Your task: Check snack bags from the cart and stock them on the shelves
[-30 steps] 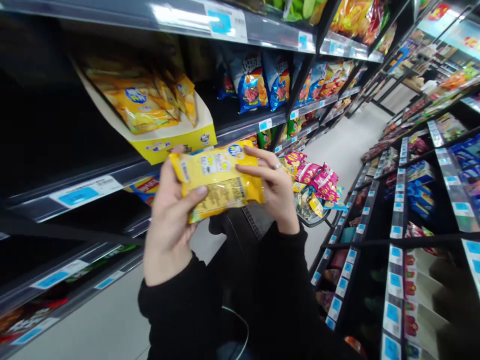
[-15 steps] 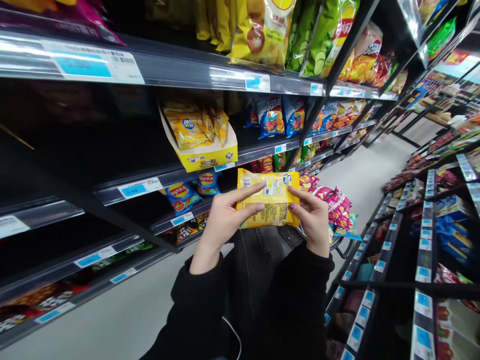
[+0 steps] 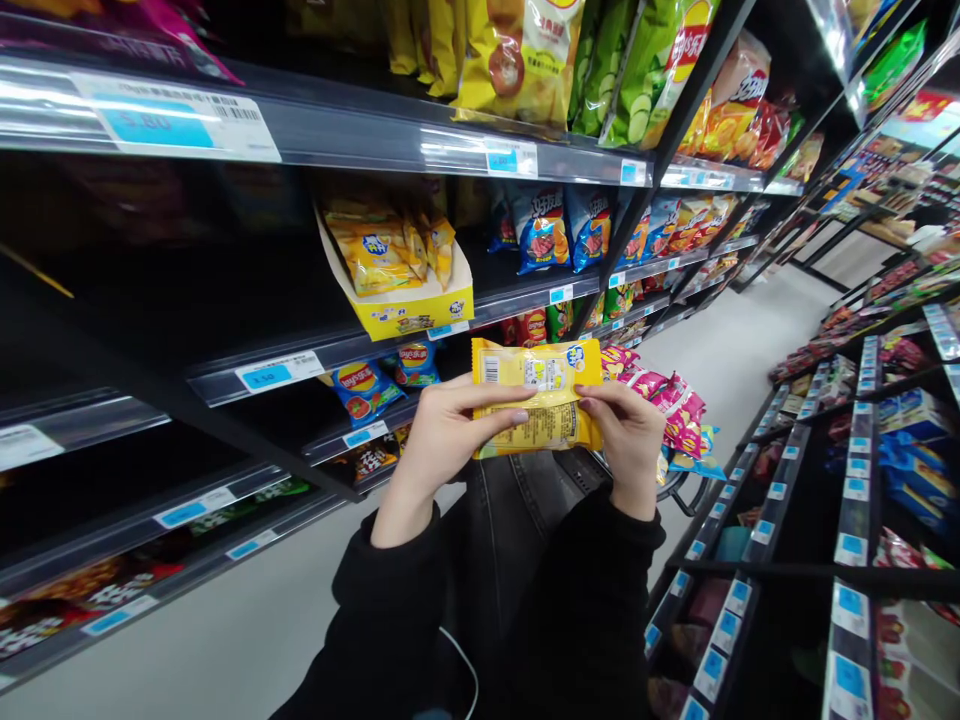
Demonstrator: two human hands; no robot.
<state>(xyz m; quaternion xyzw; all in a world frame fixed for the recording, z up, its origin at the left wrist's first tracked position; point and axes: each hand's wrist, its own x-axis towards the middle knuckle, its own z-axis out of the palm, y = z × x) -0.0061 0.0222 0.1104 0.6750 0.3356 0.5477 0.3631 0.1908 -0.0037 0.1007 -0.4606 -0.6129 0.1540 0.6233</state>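
A yellow snack bag (image 3: pixel 551 372) is held in front of me by both hands, its back with barcode and small print facing up. My left hand (image 3: pixel 450 425) grips the bag's left side, index finger and thumb lying across the print. At the right edge, my right hand (image 3: pixel 626 430) pinches the bag between thumb and fingers. Beyond the bag, on the shelf, a yellow and white display box (image 3: pixel 420 315) holds several similar yellow snack bags (image 3: pixel 379 250).
Blue chip bags (image 3: pixel 364 388) lie on the shelf below the box. Pink snack bags (image 3: pixel 679 415) are piled in what looks like a cart (image 3: pixel 686 495), mostly hidden behind my right hand. Another shelf rack (image 3: pixel 847 545) lines the aisle's right side, with pale floor (image 3: pixel 739 325) between.
My right hand's fingers have closed into a tighter pinch at the bag's right edge. My left index finger has shifted slightly lower on the bag, and the view has moved a little.
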